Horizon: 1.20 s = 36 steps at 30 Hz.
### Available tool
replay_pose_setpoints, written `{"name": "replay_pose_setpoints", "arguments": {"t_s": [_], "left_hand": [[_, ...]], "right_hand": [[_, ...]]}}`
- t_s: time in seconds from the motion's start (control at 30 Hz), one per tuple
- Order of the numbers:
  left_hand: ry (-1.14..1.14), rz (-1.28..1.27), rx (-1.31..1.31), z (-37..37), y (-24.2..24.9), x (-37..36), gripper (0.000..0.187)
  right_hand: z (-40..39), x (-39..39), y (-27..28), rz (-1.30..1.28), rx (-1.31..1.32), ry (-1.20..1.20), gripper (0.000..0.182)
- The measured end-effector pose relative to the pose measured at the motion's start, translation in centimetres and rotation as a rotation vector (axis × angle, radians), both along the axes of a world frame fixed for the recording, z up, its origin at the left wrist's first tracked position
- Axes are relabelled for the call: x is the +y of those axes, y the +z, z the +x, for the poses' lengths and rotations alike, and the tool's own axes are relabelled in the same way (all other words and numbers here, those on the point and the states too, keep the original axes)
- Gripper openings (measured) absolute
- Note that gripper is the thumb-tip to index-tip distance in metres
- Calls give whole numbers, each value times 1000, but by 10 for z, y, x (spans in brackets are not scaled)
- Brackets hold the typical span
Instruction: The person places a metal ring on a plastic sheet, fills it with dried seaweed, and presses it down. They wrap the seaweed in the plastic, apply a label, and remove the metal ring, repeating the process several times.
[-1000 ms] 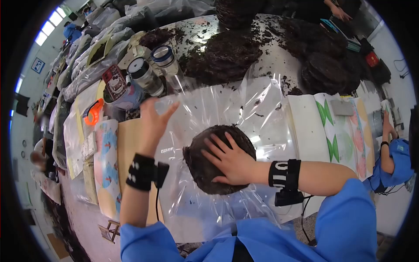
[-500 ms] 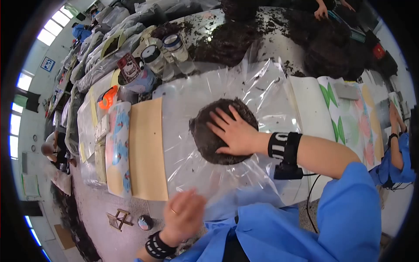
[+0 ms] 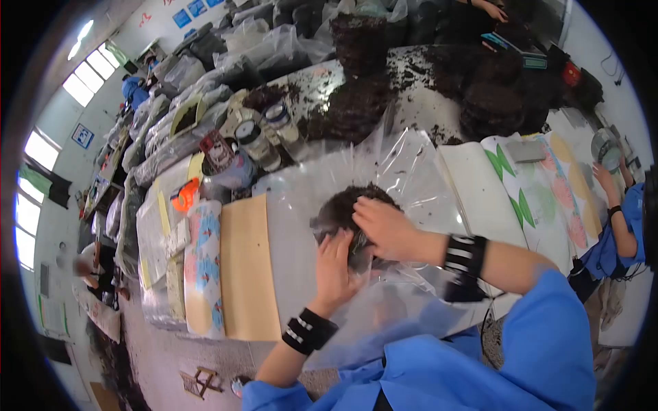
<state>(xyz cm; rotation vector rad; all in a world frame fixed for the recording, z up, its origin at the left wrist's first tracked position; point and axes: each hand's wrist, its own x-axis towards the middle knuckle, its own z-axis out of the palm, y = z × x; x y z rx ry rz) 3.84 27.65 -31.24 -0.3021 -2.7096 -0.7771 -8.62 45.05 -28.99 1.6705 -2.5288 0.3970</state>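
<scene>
A dark round cake of crumbly, matted material (image 3: 355, 203) lies on a clear plastic sheet (image 3: 421, 164) in front of me. My right hand (image 3: 388, 231) rests on its right side, fingers stretched over the top and slightly bent. Against the cake's left front edge is my left hand (image 3: 334, 272), its fingers upright and the thumb apart. Clear film shows close to the left palm; whether the fingers pinch any of it cannot be made out. The hands hide the cake's near part. Each wrist wears a black band with white marks.
Left of the sheet lie a tan board (image 3: 248, 267), a patterned roll (image 3: 204, 267) and an orange tape dispenser (image 3: 185, 194). Lidded jars (image 3: 257, 145) stand behind. Dark stacked cakes (image 3: 360, 48) and crumbs cover the far table. A co-worker's hands (image 3: 606, 179) are at the right.
My left hand has come up from the near edge to the cake. My right hand has shifted from lying flat and spread to a more bent pose. The view has tilted upward.
</scene>
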Motion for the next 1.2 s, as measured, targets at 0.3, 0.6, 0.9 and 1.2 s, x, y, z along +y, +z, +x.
{"name": "replay_pose_setpoints", "arguments": {"t_s": [0.3, 0.6, 0.9, 1.2], "left_hand": [[305, 117, -43, -18, 6, 23, 27], [303, -58, -67, -21, 6, 31, 33], [160, 797, 97, -21, -8, -31, 136], [76, 32, 58, -52, 11, 1, 41]], "right_hand": [[-24, 182, 48, -431, -1350, -538, 81], [27, 46, -24, -854, -581, -321, 130], [11, -5, -18, -392, -211, -124, 44], [-44, 14, -30, -1061, -718, -240, 52]]}}
